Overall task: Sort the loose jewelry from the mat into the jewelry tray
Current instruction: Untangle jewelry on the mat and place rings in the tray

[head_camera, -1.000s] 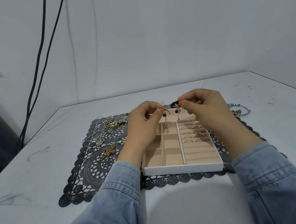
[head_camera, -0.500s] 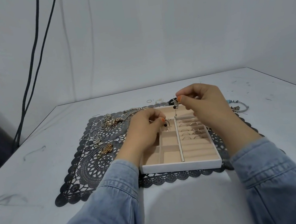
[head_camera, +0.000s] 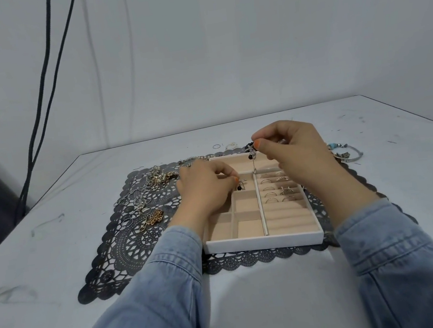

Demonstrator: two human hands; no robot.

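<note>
Lowered since a second ago, the left hand pinches one earring into a far compartment on the left of the tray, probably to seat it. The right hand pinches its mate, dangling over the tray's far end, likely awaiting its turn. Chains lie on the mat. No writing is legible.

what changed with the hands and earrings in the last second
The left hand came down from beside the right hand into a left compartment of the tray, pinching one black-bead earring. The right hand still holds the other earring up over the tray's far end. Tray, rings and chains stayed put.
</note>
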